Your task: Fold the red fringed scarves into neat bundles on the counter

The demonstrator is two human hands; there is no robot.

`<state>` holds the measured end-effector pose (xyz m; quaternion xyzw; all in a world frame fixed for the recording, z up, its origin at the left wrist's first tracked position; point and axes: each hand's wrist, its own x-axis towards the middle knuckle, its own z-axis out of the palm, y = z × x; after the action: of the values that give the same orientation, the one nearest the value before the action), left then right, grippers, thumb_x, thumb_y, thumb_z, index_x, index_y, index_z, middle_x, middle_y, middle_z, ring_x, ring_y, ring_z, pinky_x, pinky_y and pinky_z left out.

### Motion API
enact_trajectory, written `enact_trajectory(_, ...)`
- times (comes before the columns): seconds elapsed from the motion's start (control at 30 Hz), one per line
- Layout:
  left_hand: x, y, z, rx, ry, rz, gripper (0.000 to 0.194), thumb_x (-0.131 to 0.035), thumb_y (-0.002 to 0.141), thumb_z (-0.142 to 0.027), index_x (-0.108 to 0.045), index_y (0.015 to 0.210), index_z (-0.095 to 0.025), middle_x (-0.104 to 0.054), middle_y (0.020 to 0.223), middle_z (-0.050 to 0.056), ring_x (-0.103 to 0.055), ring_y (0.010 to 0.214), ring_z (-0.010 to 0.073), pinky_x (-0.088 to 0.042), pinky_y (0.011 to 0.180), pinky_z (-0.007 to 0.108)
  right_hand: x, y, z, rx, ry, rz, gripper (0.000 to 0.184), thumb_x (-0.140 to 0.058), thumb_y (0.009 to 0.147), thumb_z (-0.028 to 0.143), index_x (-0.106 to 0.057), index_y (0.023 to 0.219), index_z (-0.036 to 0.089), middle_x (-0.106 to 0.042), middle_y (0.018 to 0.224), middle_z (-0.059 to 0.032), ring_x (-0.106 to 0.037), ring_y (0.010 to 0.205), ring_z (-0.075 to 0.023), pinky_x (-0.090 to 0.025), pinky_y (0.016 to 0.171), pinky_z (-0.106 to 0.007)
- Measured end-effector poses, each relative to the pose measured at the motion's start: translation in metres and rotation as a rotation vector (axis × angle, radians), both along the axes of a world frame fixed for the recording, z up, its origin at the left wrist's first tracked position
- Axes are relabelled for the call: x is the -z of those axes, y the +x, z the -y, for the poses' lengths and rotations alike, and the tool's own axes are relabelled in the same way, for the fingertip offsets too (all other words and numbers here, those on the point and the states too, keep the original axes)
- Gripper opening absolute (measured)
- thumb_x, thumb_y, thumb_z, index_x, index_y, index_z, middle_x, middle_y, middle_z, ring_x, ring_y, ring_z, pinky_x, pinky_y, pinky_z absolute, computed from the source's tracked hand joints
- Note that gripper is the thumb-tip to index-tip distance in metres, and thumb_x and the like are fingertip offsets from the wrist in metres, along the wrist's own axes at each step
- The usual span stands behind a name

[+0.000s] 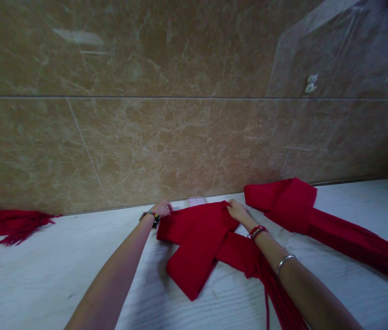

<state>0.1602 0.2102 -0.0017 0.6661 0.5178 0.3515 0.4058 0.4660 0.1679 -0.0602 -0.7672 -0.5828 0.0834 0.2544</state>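
Observation:
In front of me a red scarf (197, 243) lies folded and crossed over itself on the white surface, its fringe running toward me under my right forearm. My left hand (162, 208) is closed on the scarf's upper left corner. At the upper right corner, my right hand (238, 211) pinches the cloth between thumb and fingers. Just behind the scarf's top edge, a phone (197, 200) lies against the wall, partly covered.
A second folded red scarf (290, 204) lies to the right, its fringe reaching the right edge. More fringed red cloth (8, 224) lies at the far left. A brown marble-tiled wall (180, 142) rises behind the white wood-grain surface (59, 266). A small white fixture (311, 83) sits on the wall.

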Motion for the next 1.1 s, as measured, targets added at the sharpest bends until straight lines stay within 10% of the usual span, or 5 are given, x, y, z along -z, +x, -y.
enact_trajectory(0.3, 0.004, -0.001, 0.047, -0.066, 0.218, -0.183, 0.023, -0.052, 0.078, -0.023, -0.057, 0.1, -0.019, -0.053, 0.108, 0.008, -0.042, 0.11, 0.0227, -0.029, 0.099, 0.036, -0.016, -0.015, 0.016, 0.011, 0.056, 0.049, 0.034, -0.043, 0.081, 0.017, -0.047, 0.114, 0.009, -0.056, 0.106, -0.0171, -0.053, 0.1, -0.0224, -0.038, 0.08, -0.027)
enact_trajectory(0.53, 0.008, 0.025, 0.118, 0.271, 0.452, -0.268, 0.031, -0.052, 0.078, -0.036, -0.058, 0.106, -0.023, -0.049, 0.121, 0.007, -0.038, 0.116, 0.0224, -0.022, 0.102, 0.034, -0.039, -0.022, 0.093, -0.277, 0.065, 0.016, 0.035, -0.048, 0.08, 0.028, -0.048, 0.111, 0.011, -0.057, 0.106, -0.014, -0.053, 0.098, -0.0209, -0.038, 0.082, -0.028)
enact_trajectory(1.1, -0.014, 0.06, 0.074, 0.432, 0.369, -0.549, 0.022, -0.056, 0.073, -0.04, -0.066, 0.083, -0.023, -0.067, 0.089, 0.002, -0.057, 0.084, 0.0183, -0.039, 0.076, 0.024, -0.042, -0.052, 0.146, -0.466, 0.079, -0.073, 0.027, -0.047, 0.073, 0.006, -0.051, 0.098, 0.015, -0.061, 0.1, -0.0096, -0.056, 0.095, -0.0184, -0.038, 0.082, -0.027)
